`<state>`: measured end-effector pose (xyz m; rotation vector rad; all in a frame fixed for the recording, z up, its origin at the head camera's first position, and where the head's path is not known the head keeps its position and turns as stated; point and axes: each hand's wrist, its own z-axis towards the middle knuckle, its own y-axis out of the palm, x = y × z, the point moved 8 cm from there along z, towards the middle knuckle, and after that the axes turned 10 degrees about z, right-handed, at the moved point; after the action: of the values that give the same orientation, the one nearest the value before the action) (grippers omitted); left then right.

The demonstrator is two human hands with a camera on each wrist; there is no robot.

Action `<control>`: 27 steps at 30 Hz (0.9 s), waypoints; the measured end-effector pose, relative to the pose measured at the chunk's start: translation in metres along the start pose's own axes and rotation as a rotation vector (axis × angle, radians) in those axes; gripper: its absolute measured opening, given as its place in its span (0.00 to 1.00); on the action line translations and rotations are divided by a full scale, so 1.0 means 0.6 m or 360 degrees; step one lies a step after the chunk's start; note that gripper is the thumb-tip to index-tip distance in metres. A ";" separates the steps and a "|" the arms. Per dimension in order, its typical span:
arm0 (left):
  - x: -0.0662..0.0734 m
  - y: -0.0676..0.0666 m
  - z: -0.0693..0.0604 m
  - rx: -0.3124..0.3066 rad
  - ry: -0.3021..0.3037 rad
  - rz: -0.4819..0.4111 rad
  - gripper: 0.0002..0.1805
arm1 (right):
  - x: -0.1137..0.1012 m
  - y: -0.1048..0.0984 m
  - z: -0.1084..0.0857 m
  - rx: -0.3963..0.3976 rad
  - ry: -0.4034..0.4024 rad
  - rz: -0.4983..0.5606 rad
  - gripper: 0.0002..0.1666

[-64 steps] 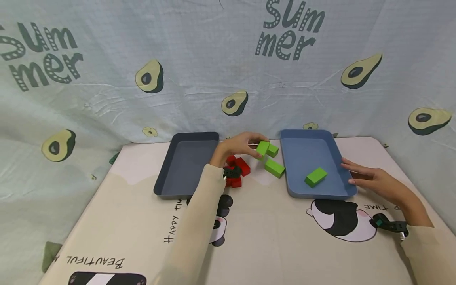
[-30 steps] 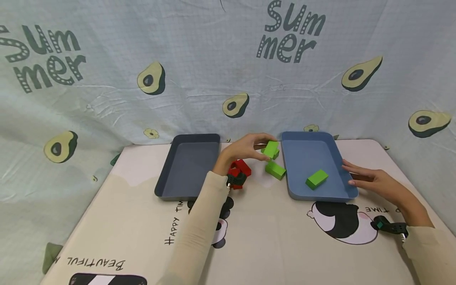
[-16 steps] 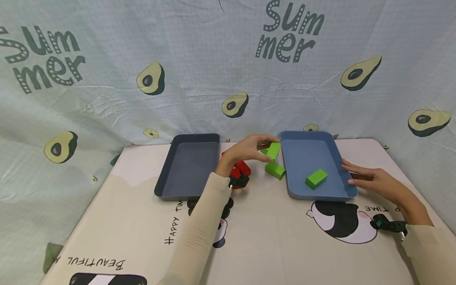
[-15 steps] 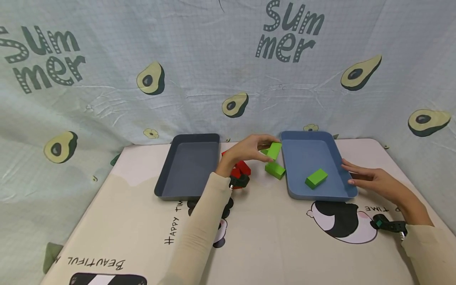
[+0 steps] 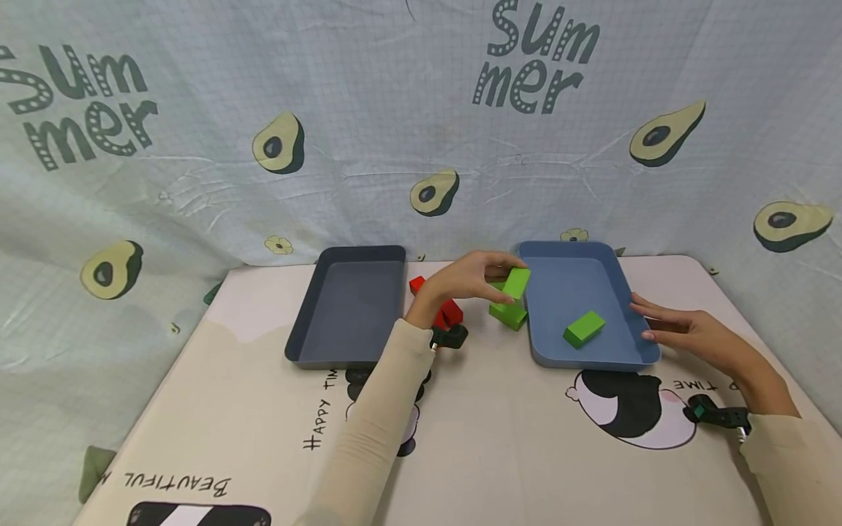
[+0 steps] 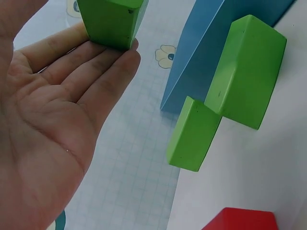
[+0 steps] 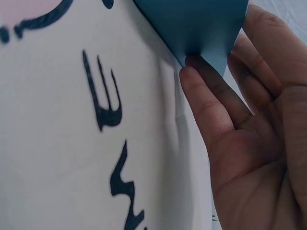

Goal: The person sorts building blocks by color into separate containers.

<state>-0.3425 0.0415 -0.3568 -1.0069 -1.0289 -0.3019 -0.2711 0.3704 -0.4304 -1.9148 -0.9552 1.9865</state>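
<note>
Between thumb and fingers, the left hand (image 5: 468, 279) pinches a green block (image 5: 517, 283), raised near the blue tray's left edge. In the left wrist view that held block (image 6: 111, 24) sits at the fingertips. Below it, two more green blocks lie on the table, a larger one (image 6: 249, 72) and a smaller one (image 6: 193, 136). One green block (image 5: 583, 329) rests inside the blue tray (image 5: 569, 274). The right hand (image 5: 700, 337) has its fingers extended against the tray's right side; the right wrist view shows its fingertips at the blue wall (image 7: 201, 28).
A dark grey tray (image 5: 349, 310) stands on the left. Several red blocks (image 5: 450, 313) lie between the trays, partly covered by the left wrist. A printed cloth (image 5: 368, 131) hangs behind the table.
The left hand has moved right with its green block, closer to the blue tray, uncovering more of a red block behind the wrist. The right hand has stayed at the tray's side.
</note>
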 end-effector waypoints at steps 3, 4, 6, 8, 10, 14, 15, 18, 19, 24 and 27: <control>0.003 0.003 0.002 -0.0013 0.0007 -0.0004 0.32 | 0.000 0.000 0.000 -0.0004 0.0004 0.0005 0.38; 0.004 0.004 0.002 -0.0016 0.0008 0.0005 0.32 | 0.000 0.000 -0.001 -0.0005 0.0009 0.0014 0.38; 0.006 0.007 0.003 -0.0024 0.0020 0.0023 0.32 | 0.000 0.000 -0.001 -0.0005 0.0020 0.0034 0.39; 0.008 0.008 0.005 -0.0028 0.0024 0.0047 0.32 | 0.000 0.001 -0.001 -0.0008 0.0021 0.0054 0.39; 0.009 0.010 0.006 -0.0028 0.0026 0.0065 0.32 | -0.001 0.001 -0.001 -0.0008 0.0021 0.0060 0.39; 0.012 0.013 0.010 -0.0031 0.0032 0.0079 0.33 | -0.003 0.002 -0.002 -0.0005 0.0015 0.0062 0.39; 0.013 0.014 0.011 -0.0033 0.0037 0.0081 0.33 | -0.003 0.002 -0.002 -0.0002 0.0014 0.0059 0.39; 0.014 0.017 0.012 -0.0040 0.0049 0.0085 0.33 | -0.005 0.002 -0.001 -0.0002 0.0009 0.0054 0.38; 0.013 0.018 0.013 -0.0042 0.0051 0.0086 0.33 | -0.005 0.002 -0.001 -0.0003 0.0009 0.0053 0.38; 0.015 0.024 0.015 -0.0048 0.0056 0.0100 0.33 | -0.005 0.003 0.000 -0.0008 0.0014 0.0059 0.39; 0.017 0.026 0.018 -0.0053 0.0050 0.0118 0.34 | -0.004 0.002 0.001 -0.0005 0.0014 0.0045 0.39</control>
<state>-0.3331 0.0610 -0.3555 -1.0649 -0.9585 -0.2737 -0.2709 0.3681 -0.4291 -1.9473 -0.9346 1.9918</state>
